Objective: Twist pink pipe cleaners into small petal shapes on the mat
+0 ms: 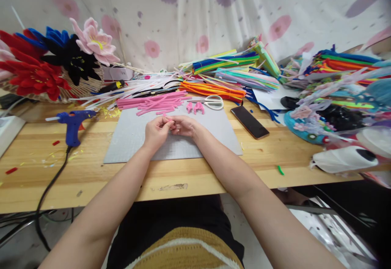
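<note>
Above the grey mat (122,142), my left hand (156,130) and my right hand (185,126) meet with their fingers closed together. Between the fingertips shows a small bit of pink pipe cleaner (165,116), mostly hidden by the fingers. Just behind my hands lies a pile of pink pipe cleaners (159,102), some cut shorter. Two small bent pink pieces (198,108) rest at the mat's back edge, near scissors (213,102) with pale handles.
On the left lies a blue glue gun (72,126) with its black cord (50,191) hanging off the wooden table (91,179). A phone (249,121) lies right of the mat. Behind are orange pipe cleaners (214,90); fuzzy flowers (36,77) stand at left, a white roll (343,159) at right.
</note>
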Demonstrator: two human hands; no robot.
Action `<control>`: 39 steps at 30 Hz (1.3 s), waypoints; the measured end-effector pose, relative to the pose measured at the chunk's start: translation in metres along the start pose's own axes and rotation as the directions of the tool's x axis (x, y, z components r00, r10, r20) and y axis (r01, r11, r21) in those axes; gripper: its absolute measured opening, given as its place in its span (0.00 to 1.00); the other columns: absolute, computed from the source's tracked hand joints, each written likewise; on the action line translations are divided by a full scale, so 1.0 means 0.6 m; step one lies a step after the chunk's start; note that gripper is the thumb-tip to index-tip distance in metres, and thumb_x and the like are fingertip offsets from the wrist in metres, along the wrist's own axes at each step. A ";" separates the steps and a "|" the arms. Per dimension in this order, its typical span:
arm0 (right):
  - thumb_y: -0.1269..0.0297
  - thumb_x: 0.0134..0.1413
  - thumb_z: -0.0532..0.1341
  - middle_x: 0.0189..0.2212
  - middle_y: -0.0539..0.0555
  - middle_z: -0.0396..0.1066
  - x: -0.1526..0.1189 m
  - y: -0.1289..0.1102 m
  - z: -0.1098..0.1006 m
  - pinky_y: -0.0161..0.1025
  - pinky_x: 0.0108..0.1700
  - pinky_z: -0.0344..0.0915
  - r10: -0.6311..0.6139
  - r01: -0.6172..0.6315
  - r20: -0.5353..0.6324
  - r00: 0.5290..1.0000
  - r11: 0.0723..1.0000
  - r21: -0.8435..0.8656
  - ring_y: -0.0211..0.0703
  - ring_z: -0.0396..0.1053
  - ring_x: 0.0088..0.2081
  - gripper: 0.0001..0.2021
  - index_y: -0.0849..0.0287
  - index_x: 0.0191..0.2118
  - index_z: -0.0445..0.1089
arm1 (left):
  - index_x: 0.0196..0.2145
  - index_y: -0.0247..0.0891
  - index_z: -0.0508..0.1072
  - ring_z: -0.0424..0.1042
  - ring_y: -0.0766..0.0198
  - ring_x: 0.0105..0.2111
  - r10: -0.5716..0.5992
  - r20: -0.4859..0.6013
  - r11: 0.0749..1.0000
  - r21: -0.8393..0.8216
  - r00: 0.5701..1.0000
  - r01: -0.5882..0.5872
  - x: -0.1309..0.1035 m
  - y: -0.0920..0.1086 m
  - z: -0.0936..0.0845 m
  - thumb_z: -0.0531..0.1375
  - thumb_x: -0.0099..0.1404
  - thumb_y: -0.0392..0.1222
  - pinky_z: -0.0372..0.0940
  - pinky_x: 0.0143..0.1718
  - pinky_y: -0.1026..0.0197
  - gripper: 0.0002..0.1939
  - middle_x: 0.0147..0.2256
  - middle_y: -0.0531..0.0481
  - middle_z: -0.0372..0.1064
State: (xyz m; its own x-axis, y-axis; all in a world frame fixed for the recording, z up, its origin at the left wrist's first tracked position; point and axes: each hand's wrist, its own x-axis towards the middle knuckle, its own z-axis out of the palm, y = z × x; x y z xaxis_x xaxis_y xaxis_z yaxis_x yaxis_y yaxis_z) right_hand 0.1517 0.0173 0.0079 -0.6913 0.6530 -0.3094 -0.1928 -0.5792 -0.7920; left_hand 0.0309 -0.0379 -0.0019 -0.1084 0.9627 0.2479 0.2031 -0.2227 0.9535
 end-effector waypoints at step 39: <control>0.63 0.46 0.62 0.19 0.45 0.62 0.017 0.016 -0.006 0.32 0.25 0.58 -0.492 0.231 -0.221 0.842 0.700 -0.676 0.32 0.61 0.20 0.08 0.61 0.25 0.64 | 0.21 0.35 0.71 0.63 0.69 0.18 -0.182 -0.102 0.981 0.050 0.978 0.188 0.041 -0.023 -0.030 0.64 0.49 0.47 0.59 0.19 0.66 0.11 0.20 0.53 0.67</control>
State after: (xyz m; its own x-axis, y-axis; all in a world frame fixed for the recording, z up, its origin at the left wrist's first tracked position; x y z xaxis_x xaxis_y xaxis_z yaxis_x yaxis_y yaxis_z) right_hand 0.1453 0.0204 -0.0049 -0.3332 0.9428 0.0125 0.1760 0.0753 -0.9815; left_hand 0.0077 -0.0137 -0.0060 -0.2427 0.9663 0.0861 0.2274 -0.0296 0.9734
